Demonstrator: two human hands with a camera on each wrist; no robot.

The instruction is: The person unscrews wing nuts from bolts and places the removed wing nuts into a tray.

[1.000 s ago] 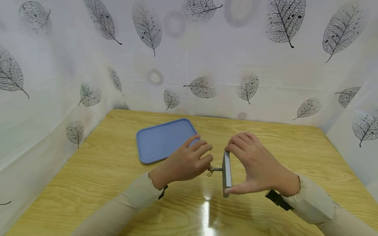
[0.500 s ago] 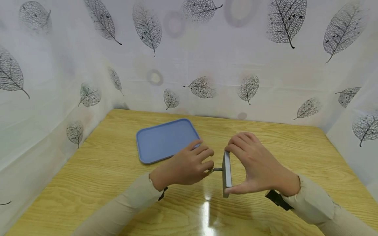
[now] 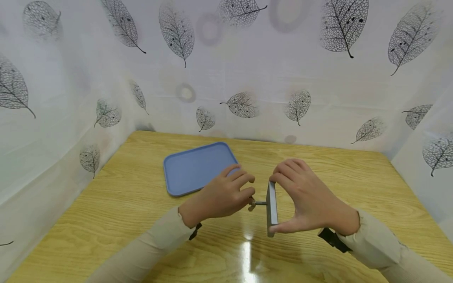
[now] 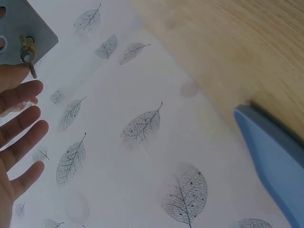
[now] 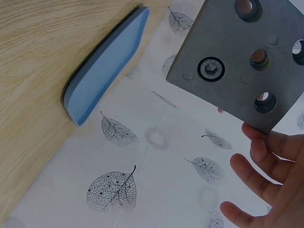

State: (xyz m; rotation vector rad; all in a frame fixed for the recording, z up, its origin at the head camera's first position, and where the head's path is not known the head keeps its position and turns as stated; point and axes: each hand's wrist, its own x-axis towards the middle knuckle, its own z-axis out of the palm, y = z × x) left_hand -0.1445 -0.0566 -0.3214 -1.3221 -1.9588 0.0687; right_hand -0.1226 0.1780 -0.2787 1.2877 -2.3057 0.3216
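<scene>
A thick square metal plate (image 3: 271,210) with several holes stands upright above the table, gripped by my right hand (image 3: 309,196) between thumb below and fingers above. From its left face a threaded bolt (image 3: 261,203) sticks out, with a wing nut (image 3: 251,205) near the end. The bolt's hex-socket head (image 5: 211,69) sits recessed in the opposite face, in the right wrist view. My left hand (image 3: 226,194) is at the wing nut, its thumb and index fingertips right beside it; the other fingers are spread in the left wrist view.
A shallow blue tray (image 3: 198,169) lies on the wooden table (image 3: 116,212) behind my left hand. White leaf-patterned sheeting (image 3: 219,78) closes off the back and both sides. Black straps with beige sleeves are at both wrists.
My left fingers dipped over the wing nut, then drew back up and slightly left. The wing nut shows at a different angle. My right hand and the plate stay in place.
</scene>
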